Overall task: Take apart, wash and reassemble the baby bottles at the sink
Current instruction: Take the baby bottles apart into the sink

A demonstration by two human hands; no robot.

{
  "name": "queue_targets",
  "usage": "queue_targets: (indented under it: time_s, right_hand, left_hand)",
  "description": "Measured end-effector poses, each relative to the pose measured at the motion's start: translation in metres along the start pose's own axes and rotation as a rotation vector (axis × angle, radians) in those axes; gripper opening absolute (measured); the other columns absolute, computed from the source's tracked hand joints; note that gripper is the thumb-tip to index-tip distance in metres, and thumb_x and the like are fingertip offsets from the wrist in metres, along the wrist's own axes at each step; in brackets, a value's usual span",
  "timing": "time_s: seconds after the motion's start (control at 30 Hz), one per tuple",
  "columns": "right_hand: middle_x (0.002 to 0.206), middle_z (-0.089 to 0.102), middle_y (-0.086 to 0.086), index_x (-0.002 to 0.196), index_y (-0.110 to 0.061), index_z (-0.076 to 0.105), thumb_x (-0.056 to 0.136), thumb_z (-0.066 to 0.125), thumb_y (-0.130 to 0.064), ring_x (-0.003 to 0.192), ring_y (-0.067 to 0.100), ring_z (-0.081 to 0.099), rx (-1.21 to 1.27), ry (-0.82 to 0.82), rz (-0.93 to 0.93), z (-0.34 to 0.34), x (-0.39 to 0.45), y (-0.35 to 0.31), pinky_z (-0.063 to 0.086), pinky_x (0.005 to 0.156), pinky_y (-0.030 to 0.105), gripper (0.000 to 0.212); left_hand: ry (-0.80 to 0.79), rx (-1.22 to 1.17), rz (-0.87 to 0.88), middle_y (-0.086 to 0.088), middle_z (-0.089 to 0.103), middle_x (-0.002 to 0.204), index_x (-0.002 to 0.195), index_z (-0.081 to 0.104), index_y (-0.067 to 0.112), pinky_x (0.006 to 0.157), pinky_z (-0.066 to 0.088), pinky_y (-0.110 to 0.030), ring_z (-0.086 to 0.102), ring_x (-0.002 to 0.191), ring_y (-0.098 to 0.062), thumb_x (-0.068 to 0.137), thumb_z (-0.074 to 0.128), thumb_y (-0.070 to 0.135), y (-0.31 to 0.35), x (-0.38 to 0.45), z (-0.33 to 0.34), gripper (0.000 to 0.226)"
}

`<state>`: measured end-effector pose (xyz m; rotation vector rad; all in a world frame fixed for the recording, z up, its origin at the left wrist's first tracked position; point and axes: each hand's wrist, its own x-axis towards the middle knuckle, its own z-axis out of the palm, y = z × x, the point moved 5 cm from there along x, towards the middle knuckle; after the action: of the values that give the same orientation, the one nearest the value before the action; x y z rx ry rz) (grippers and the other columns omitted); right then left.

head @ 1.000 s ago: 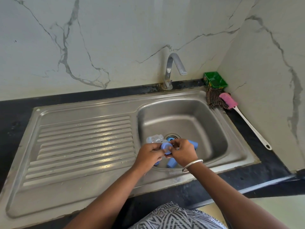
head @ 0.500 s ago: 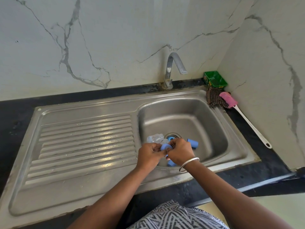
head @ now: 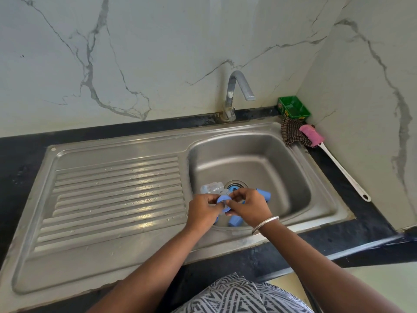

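Two hands (head: 228, 211) on one blue ring (head: 222, 199)

Sink (head: 325, 195) set into the worktop (head: 372, 231), drainboard (head: 117, 195) to its left. Tap (head: 234, 96) behind the basin; brush (head: 334, 163) at the right. Bottle parts (head: 212, 188) lying in the basin near the drain (head: 235, 185).

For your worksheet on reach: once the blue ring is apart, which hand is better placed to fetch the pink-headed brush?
Probably the right hand. The brush lies on the counter right of the basin, on that hand's side; the left hand would have to cross over. Both now pinch the blue ring.
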<state>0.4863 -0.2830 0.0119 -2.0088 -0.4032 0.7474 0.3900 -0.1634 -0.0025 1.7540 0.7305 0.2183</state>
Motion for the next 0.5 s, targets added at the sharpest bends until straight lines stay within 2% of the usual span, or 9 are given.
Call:
queue_targets:
  time_s: [0.1,0.2,0.3,0.4,0.5]
  right_hand:
    - [0.087,0.071,0.004,0.087,-0.012,0.066,0.075,0.077,-0.019,0.073,0.021,0.074,-0.009,0.018,0.007,0.003,0.002,-0.001,0.061,0.073,0.038,0.017]
    - [0.092,0.069,0.021,0.095,-0.002,0.059,0.082,0.072,-0.007,0.076,0.032,0.072,0.377,-0.154,0.145,0.010,-0.001,-0.001,0.059,0.068,0.038,0.019]
    - [0.092,0.071,0.020,0.102,-0.003,0.062,0.093,0.058,-0.007,0.076,0.034,0.071,0.587,-0.242,0.224,0.010,-0.009,-0.007,0.057,0.062,0.032,0.010]
    - [0.095,0.073,0.019,0.105,0.000,0.067,0.094,0.060,-0.007,0.079,0.034,0.072,0.560,-0.193,0.255,0.005,-0.007,0.000,0.060,0.067,0.034,0.015]
    - [0.092,0.073,0.022,0.099,0.003,0.069,0.089,0.066,-0.003,0.078,0.033,0.072,0.599,-0.073,0.302,-0.002,-0.002,0.013,0.061,0.075,0.035,0.012]
  left_hand:
    - [-0.014,0.018,-0.018,0.007,0.074,0.070,0.091,0.081,0.026,0.072,0.060,-0.039,0.067,0.063,-0.004,0.085,0.074,0.023,0.000,0.000,0.000,0.010]
    - [-0.009,0.007,-0.042,0.007,0.073,0.069,0.089,0.081,0.026,0.073,0.060,-0.042,0.069,0.065,-0.010,0.083,0.071,0.019,-0.001,0.001,-0.003,0.014]
    - [0.024,-0.019,-0.061,0.005,0.073,0.068,0.085,0.080,0.023,0.072,0.061,-0.045,0.072,0.068,-0.018,0.080,0.070,0.018,-0.002,0.003,-0.006,0.012]
    - [-0.008,-0.053,-0.074,0.000,0.073,0.069,0.083,0.080,0.024,0.074,0.061,-0.047,0.073,0.071,-0.023,0.081,0.071,0.019,-0.003,0.003,-0.005,0.011]
    - [-0.035,-0.157,-0.124,-0.012,0.074,0.078,0.077,0.079,0.034,0.080,0.061,-0.047,0.074,0.082,-0.030,0.080,0.071,0.022,-0.004,0.002,-0.004,0.015]
